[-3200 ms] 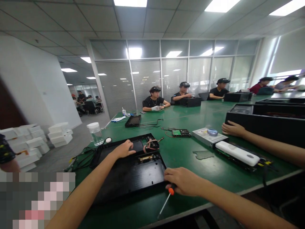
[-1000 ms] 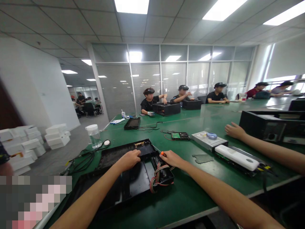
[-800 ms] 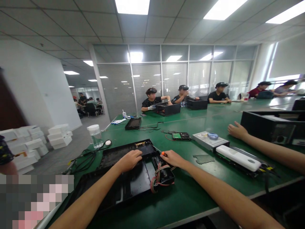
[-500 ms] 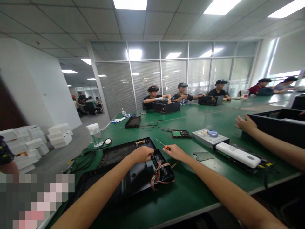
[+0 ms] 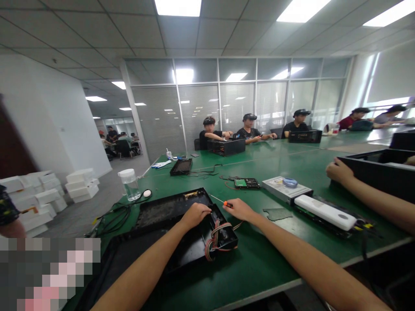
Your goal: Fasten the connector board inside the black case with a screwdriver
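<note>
My right hand (image 5: 242, 210) is closed round the orange and black handle of a screwdriver (image 5: 226, 203), whose thin shaft points away to the left. My left hand (image 5: 196, 215) has its fingers pinched together at the upper edge of a black metal panel (image 5: 181, 252); whatever is between the fingertips is too small to make out. Red, white and black ribbon wires (image 5: 214, 238) hang over the small black end section just below both hands. A flat black tray-like panel (image 5: 162, 210) lies along the far side.
A drive unit (image 5: 285, 193) with a blue tape roll (image 5: 289, 182) on top and a long white device (image 5: 326, 212) lie to the right. A neighbour's hand (image 5: 339, 172) touches a black case (image 5: 372, 175). A water bottle (image 5: 129, 185) and black cables (image 5: 115, 216) are at left.
My left hand has shifted slightly and its fingers now pinch at the panel edge. The screwdriver barely moved. Across the table, a black case slid right; the neighbour's hand moved slightly right.
</note>
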Tool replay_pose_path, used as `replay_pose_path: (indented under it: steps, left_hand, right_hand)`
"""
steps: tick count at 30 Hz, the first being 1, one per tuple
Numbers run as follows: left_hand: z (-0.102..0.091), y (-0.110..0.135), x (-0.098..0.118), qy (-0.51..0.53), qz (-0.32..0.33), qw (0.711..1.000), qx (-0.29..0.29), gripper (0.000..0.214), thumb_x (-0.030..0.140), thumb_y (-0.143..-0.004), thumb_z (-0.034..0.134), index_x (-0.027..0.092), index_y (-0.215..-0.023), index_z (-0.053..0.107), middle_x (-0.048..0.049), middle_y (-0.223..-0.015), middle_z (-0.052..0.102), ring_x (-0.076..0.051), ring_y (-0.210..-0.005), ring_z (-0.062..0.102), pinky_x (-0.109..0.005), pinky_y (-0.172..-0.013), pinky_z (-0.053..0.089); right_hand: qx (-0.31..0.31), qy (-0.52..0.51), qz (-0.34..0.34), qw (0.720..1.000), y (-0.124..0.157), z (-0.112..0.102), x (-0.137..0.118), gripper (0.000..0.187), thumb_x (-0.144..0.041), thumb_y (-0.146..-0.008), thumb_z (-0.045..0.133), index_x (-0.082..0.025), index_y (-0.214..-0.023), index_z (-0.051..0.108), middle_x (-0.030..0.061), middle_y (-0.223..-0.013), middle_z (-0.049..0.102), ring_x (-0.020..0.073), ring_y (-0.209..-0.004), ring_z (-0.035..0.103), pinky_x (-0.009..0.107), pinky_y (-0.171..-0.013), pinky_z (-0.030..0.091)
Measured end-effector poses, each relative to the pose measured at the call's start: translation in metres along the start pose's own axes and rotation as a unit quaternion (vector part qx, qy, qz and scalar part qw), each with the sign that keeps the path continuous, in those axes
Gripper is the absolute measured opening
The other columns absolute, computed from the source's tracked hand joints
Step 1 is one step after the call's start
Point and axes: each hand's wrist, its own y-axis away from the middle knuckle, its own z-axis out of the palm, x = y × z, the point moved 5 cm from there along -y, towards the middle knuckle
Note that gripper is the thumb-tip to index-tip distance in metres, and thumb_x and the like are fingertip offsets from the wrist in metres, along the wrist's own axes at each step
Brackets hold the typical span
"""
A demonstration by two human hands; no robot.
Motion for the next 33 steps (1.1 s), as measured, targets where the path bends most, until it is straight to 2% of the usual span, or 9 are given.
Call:
replay_pose_path:
  steps: [4, 9, 12, 15, 19, 22, 25, 28, 33]
  left_hand:
    - [-0.002, -0.002, 0.000, 0.008, 0.005, 1.000, 0.000, 0.023, 0.020, -0.085, 0.044, 0.015, -0.093, 0.065, -0.0043, -0.096, 0.066, -0.014, -0.091, 0.058, -0.024, -0.086, 0.041]
    - [-0.004, 0.000, 0.003, 0.012, 0.025, 0.999, -0.039, 0.020, 0.020, -0.083, 0.047, 0.016, -0.089, 0.066, -0.0033, -0.094, 0.066, -0.014, -0.090, 0.058, -0.023, -0.085, 0.041]
    - [-0.006, 0.001, 0.002, 0.016, 0.015, 0.999, -0.028, 0.020, 0.021, -0.083, 0.047, 0.016, -0.089, 0.066, -0.0036, -0.094, 0.066, -0.014, -0.089, 0.058, -0.023, -0.085, 0.041]
    - [-0.007, 0.000, -0.002, 0.016, -0.012, 1.000, -0.003, 0.021, 0.022, -0.084, 0.046, 0.016, -0.091, 0.065, -0.0038, -0.095, 0.066, -0.015, -0.090, 0.058, -0.025, -0.086, 0.041]
    - [-0.004, 0.000, -0.001, 0.014, -0.015, 1.000, -0.006, 0.022, 0.023, -0.085, 0.045, 0.017, -0.093, 0.065, -0.0037, -0.096, 0.065, -0.015, -0.092, 0.057, -0.026, -0.087, 0.040]
    - [-0.003, 0.001, 0.001, 0.005, -0.003, 1.000, -0.008, 0.023, 0.023, -0.087, 0.043, 0.016, -0.094, 0.064, -0.0037, -0.097, 0.065, -0.015, -0.092, 0.057, -0.026, -0.088, 0.039]
    - [-0.002, 0.002, 0.003, -0.009, 0.004, 1.000, -0.002, 0.025, 0.024, -0.088, 0.041, 0.016, -0.095, 0.063, -0.0043, -0.097, 0.065, -0.014, -0.091, 0.057, -0.025, -0.087, 0.040]
    - [-0.001, 0.003, 0.003, -0.022, 0.002, 1.000, -0.001, 0.025, 0.024, -0.088, 0.039, 0.016, -0.095, 0.063, -0.0044, -0.096, 0.065, -0.015, -0.090, 0.057, -0.026, -0.086, 0.040]
    - [-0.003, 0.003, 0.004, -0.018, 0.017, 0.999, -0.022, 0.023, 0.021, -0.086, 0.042, 0.016, -0.096, 0.063, -0.0048, -0.097, 0.064, -0.015, -0.092, 0.056, -0.026, -0.086, 0.040]
  right_hand:
    - [0.005, -0.003, -0.003, 1.000, -0.001, -0.001, 0.000, 0.028, -0.037, -0.080, 0.044, -0.015, -0.070, 0.059, 0.0021, -0.065, 0.058, 0.0117, -0.059, 0.048, 0.022, -0.054, 0.027]
    - [0.013, -0.068, 0.018, 0.997, -0.004, -0.003, 0.010, 0.008, -0.023, -0.072, 0.049, -0.016, -0.076, 0.050, -0.0011, -0.067, 0.053, 0.0102, -0.061, 0.045, 0.020, -0.054, 0.029]
    - [-0.035, -0.159, 0.060, 0.985, -0.005, 0.001, 0.023, 0.017, -0.019, -0.067, 0.048, -0.018, -0.082, 0.041, -0.0056, -0.062, 0.045, 0.0081, -0.054, 0.041, 0.019, -0.050, 0.030]
    - [-0.087, -0.281, 0.088, 0.952, -0.005, 0.006, 0.031, 0.023, -0.017, -0.066, 0.045, -0.021, -0.086, 0.034, -0.0090, -0.059, 0.038, 0.0056, -0.044, 0.035, 0.017, -0.043, 0.028]
    - [-0.025, -0.440, 0.059, 0.896, -0.011, -0.006, 0.028, 0.028, -0.018, -0.063, 0.052, -0.021, -0.085, 0.036, -0.0081, -0.064, 0.041, 0.0039, -0.044, 0.035, 0.016, -0.041, 0.029]
    - [-0.022, -0.506, 0.054, 0.861, -0.013, -0.012, 0.025, 0.025, -0.032, -0.070, 0.053, -0.018, -0.088, 0.043, -0.0040, -0.066, 0.050, 0.0038, -0.042, 0.034, 0.017, -0.037, 0.025]
    - [0.006, -0.505, 0.080, 0.859, -0.014, -0.016, 0.030, 0.033, -0.047, -0.076, 0.045, -0.016, -0.083, 0.048, -0.0037, -0.054, 0.050, 0.0043, -0.035, 0.029, 0.018, -0.033, 0.018]
    - [0.076, -0.490, 0.098, 0.863, -0.015, -0.021, 0.036, 0.037, -0.053, -0.076, 0.041, -0.016, -0.075, 0.049, -0.0080, -0.039, 0.038, 0.0055, -0.032, 0.026, 0.019, -0.033, 0.018]
    - [0.123, -0.449, 0.091, 0.880, -0.015, -0.024, 0.037, 0.039, -0.054, -0.075, 0.040, -0.017, -0.072, 0.050, -0.0074, -0.040, 0.037, 0.0070, -0.033, 0.029, 0.020, -0.034, 0.021]
